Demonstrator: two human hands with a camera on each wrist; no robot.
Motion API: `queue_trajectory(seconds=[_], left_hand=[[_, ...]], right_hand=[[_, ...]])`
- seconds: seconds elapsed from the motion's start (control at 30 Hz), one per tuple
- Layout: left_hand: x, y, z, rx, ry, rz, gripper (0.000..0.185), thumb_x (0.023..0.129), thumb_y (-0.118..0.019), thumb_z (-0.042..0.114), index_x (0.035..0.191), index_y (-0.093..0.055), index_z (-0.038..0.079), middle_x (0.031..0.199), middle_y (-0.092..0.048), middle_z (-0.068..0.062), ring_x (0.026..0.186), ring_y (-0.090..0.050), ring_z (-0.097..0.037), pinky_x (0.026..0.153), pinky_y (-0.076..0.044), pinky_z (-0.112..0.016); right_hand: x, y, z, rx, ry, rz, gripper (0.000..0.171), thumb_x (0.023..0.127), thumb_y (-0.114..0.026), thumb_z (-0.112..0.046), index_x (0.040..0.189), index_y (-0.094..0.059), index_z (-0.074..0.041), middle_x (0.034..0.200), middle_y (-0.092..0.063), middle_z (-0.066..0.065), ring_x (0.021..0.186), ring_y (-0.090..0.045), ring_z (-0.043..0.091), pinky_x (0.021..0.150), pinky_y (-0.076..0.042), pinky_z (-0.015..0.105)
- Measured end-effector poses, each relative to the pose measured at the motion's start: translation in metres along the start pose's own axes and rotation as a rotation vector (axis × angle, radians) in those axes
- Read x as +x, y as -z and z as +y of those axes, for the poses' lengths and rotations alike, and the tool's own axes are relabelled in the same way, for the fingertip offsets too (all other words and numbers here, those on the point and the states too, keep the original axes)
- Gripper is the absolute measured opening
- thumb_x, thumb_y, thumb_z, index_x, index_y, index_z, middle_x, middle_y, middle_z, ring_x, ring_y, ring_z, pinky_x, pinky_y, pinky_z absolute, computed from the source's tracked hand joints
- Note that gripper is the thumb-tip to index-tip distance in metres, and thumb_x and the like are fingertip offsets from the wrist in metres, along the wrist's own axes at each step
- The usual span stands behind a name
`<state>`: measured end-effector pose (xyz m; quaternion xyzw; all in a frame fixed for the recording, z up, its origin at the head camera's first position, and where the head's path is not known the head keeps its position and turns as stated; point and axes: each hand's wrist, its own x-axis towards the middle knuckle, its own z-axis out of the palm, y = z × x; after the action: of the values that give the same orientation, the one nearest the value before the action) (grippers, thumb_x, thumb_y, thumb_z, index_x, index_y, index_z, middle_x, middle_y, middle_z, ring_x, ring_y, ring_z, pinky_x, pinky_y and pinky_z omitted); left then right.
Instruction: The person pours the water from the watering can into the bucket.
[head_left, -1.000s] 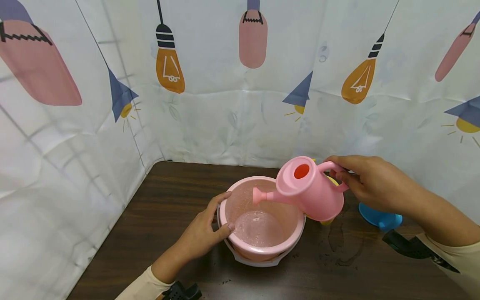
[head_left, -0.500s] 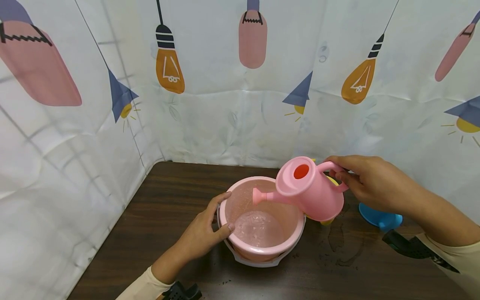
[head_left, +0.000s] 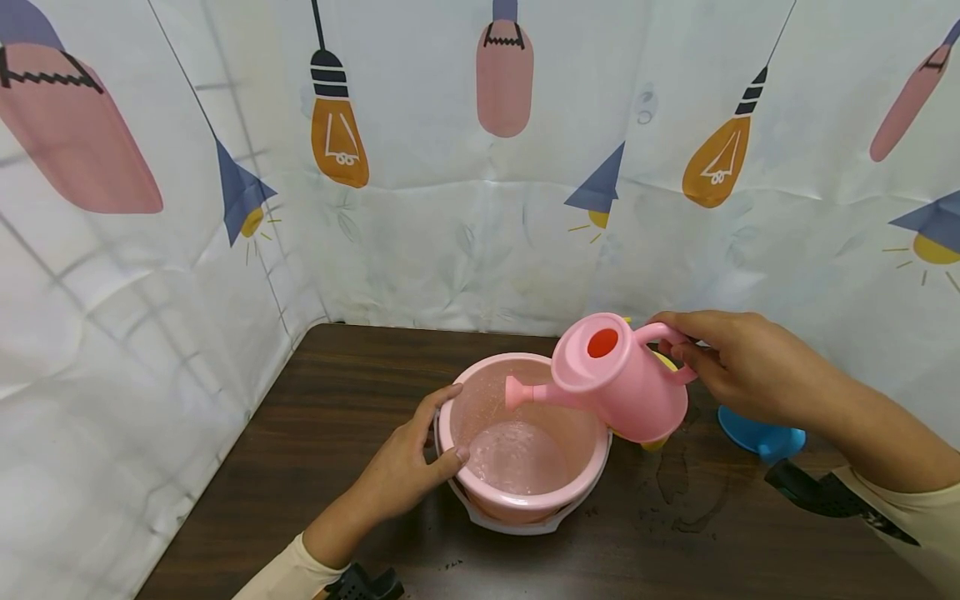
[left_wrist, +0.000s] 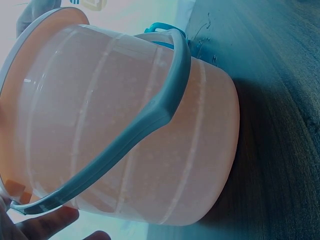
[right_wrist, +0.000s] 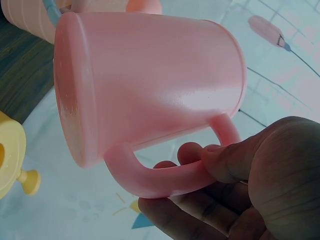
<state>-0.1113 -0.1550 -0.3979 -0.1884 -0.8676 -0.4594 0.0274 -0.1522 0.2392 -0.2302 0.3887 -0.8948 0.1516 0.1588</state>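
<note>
A pink bucket [head_left: 480, 373] with a grey bail handle [left_wrist: 150, 120] stands on the dark wooden table [head_left: 337, 400], with water [head_left: 517, 457] in its bottom. My left hand [head_left: 437, 435] grips its near-left rim, thumb over the edge and fingers outside; its fingertips [left_wrist: 47, 224] show under the bucket wall [left_wrist: 165, 165]. My right hand [head_left: 693, 354] holds a pink watering can [head_left: 622, 392] by its loop handle [right_wrist: 165, 180], fingers curled through it. The can is tilted left, and its spout [head_left: 519, 390] hangs over the bucket's inside.
A yellow watering can [right_wrist: 10, 155] sits behind and under the pink one. A blue plastic piece [head_left: 761, 433] lies to the right beneath my right forearm. Water marks [head_left: 675, 500] spot the table right of the bucket. A printed curtain [head_left: 480, 208] closes off the back and left.
Only the water surface in the bucket ripples differently. Both hands, the can and the bucket hold the same places.
</note>
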Motion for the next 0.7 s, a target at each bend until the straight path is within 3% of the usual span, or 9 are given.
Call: queue_trajectory(seconds=[0.2, 0.7], left_hand=[[-0.0001, 0.0002, -0.0001, 0.002, -0.005, 0.002, 0.073, 0.093, -0.068, 0.043, 0.156, -0.032, 0.036, 0.144, -0.054, -0.013, 0.112, -0.066, -0.021, 0.092, -0.052, -0.044], [0.0000, -0.0012, -0.0042, 0.009, -0.044, 0.016, 0.074, 0.092, -0.067, 0.040, 0.157, -0.033, 0.032, 0.140, -0.057, -0.015, 0.109, -0.068, -0.022, 0.090, -0.053, -0.044]], right_hand=[[0.0006, 0.0002, 0.0003, -0.024, 0.025, 0.007, 0.039, 0.088, -0.077, 0.001, 0.120, -0.070, -0.020, 0.093, -0.062, -0.014, 0.073, -0.059, 0.001, 0.062, -0.052, 0.026], [0.0005, -0.0001, 0.0005, -0.013, 0.015, 0.010, 0.036, 0.088, -0.076, 0.000, 0.113, -0.068, -0.024, 0.085, -0.059, -0.017, 0.070, -0.064, 0.001, 0.059, -0.049, 0.024]])
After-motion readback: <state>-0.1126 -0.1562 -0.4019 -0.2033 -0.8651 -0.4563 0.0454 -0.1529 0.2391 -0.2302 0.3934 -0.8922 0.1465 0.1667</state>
